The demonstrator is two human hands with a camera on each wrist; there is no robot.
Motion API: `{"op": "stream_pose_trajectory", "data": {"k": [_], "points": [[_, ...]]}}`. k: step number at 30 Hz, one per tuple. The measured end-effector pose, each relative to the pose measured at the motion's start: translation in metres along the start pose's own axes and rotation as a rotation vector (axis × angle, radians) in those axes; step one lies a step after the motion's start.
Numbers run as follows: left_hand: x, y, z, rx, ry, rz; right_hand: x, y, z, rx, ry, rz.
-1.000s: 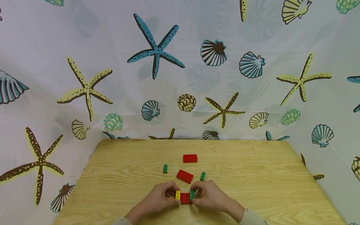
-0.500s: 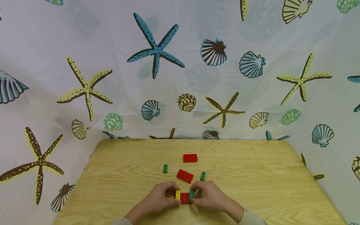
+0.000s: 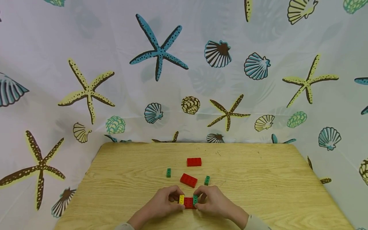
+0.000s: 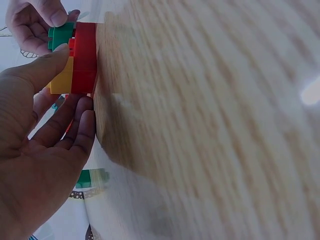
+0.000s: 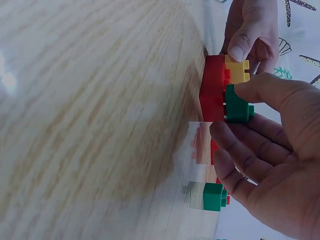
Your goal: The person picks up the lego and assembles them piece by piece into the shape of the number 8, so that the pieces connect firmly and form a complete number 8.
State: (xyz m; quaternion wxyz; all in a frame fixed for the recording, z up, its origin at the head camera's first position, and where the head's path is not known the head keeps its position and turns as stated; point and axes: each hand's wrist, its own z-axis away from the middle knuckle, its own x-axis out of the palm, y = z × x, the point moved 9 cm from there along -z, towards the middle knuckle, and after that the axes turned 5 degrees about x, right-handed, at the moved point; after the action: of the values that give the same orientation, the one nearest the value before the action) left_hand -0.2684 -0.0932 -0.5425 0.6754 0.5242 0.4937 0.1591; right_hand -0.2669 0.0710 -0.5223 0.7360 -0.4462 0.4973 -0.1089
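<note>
The red base (image 3: 188, 202) lay on the table (image 3: 258, 179) close to the person, between the two hands, and the work there looked partly done. The yellow brick (image 3: 181, 199) sat on its left end, lined up across it and, as far as the left wrist view showed, flush with its top. The left hand (image 3: 165, 201) pinched that end, its thumb on the near side of the yellow brick and its fingers round the far side.

At the other end the right hand (image 3: 214, 200) gripped the held green brick (image 3: 195, 200) between thumb and fingers. In the right wrist view this brick leaned a little, with a thin gap over the base, so it was probably not pressed home, though the fingers hid part of the join and I could not be sure. Between the two small bricks, bare studs showed along the middle of the base.

Four pieces lay loose, touched by neither hand. The slanted red brick (image 3: 188, 180) was just beyond the base, with the right green brick (image 3: 207, 180) near it. The left green brick (image 3: 168, 172) stood off to the other side, and the far red brick (image 3: 194, 162) lay farthest back.
</note>
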Motion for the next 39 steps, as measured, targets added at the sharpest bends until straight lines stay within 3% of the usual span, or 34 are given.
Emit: {"op": "stream_pose_trajectory", "data": {"k": [16, 28, 39], "points": [[-0.001, -0.005, 0.001, -0.006, 0.001, -0.033, 0.003, 0.000, -0.001, -0.025, -0.007, -0.015], [0.000, -0.006, 0.001, 0.013, -0.002, -0.004, 0.001, 0.003, 0.000, -0.018, -0.035, -0.037], [0.000, -0.006, 0.002, 0.020, 0.008, 0.012, -0.008, 0.003, -0.007, -0.025, 0.011, -0.015]]}}
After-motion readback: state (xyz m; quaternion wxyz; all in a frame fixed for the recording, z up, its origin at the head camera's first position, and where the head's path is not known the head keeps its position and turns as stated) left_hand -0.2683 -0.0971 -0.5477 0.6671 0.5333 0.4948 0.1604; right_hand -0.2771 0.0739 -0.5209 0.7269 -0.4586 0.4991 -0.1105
